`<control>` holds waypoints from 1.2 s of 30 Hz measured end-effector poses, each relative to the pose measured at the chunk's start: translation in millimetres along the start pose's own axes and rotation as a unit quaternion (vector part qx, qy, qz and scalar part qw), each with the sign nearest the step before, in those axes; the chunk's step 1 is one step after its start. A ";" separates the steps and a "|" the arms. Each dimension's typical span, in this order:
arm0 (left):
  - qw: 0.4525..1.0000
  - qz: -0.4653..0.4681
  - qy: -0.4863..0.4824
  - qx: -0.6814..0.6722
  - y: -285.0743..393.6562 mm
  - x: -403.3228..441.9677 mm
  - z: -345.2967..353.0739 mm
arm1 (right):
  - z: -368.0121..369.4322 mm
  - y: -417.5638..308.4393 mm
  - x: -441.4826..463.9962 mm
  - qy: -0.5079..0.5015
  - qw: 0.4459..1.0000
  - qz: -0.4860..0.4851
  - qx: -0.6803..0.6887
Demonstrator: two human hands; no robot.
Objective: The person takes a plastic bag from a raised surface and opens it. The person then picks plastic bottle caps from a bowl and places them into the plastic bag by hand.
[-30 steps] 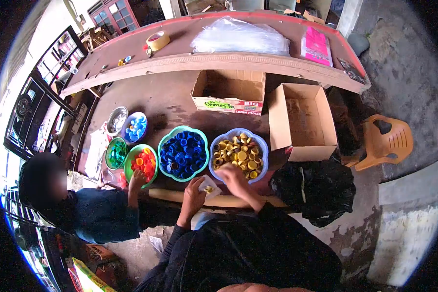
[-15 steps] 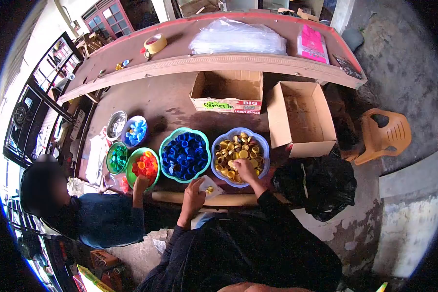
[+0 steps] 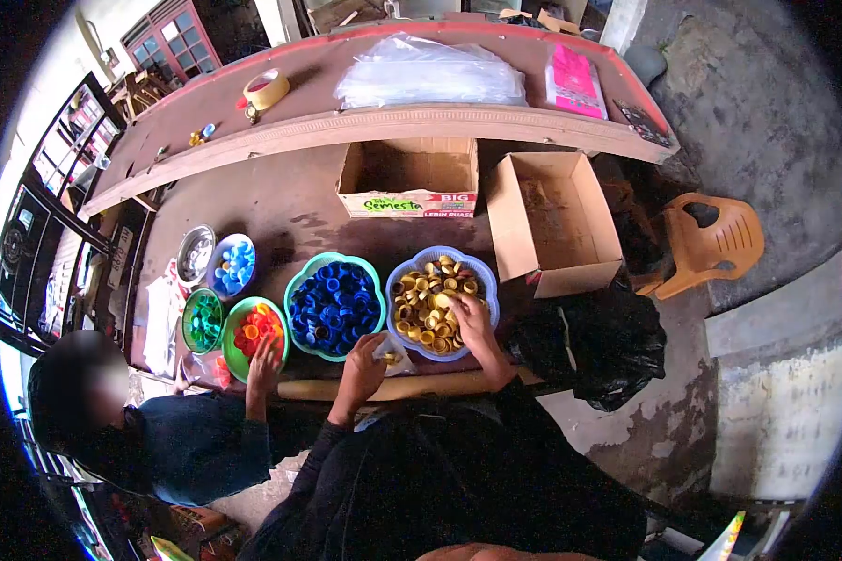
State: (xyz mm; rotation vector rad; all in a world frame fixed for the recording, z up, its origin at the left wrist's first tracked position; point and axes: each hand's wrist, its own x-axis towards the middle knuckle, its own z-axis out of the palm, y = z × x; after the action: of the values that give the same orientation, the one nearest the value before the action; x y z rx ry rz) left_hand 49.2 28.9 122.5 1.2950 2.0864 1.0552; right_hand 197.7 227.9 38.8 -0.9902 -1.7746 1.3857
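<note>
My left hand is closed on the edge of a small clear plastic bag, with a few yellow caps showing inside it. Over the lavender basket of yellow caps, my right hand has its fingers closed around a yellow cap at the right side of the pile. Left of that basket stands a mint-green basket full of blue caps.
At the left, a person reaches to a green bowl of orange caps. Smaller bowls stand behind. Two cardboard boxes sit beyond the baskets, below a raised shelf. A black bag lies right.
My right hand has come down from the near rim into the yellow caps. The left hand still holds the bag. The view has shifted, and the other person's hand has moved at the orange caps.
</note>
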 end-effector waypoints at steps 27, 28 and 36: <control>0.999 0.021 -0.009 -0.037 -21.2 26.9 -5.9 | 30.0 7.1 15.6 -0.069 0.925 -0.167 -0.335; 0.999 0.025 -0.011 -0.035 -21.4 28.7 -5.7 | 28.3 2.7 14.7 -0.072 0.924 -0.166 -0.336; 0.997 -0.011 -0.031 -0.065 -22.3 42.4 1.5 | 42.6 -79.9 -17.1 -0.073 0.969 -0.215 -0.101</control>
State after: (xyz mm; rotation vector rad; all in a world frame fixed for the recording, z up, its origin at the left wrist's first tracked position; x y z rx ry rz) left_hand 19.3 61.6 104.2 1.2229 1.9482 1.1073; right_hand 156.6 181.2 106.8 -0.5600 -2.1191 1.0393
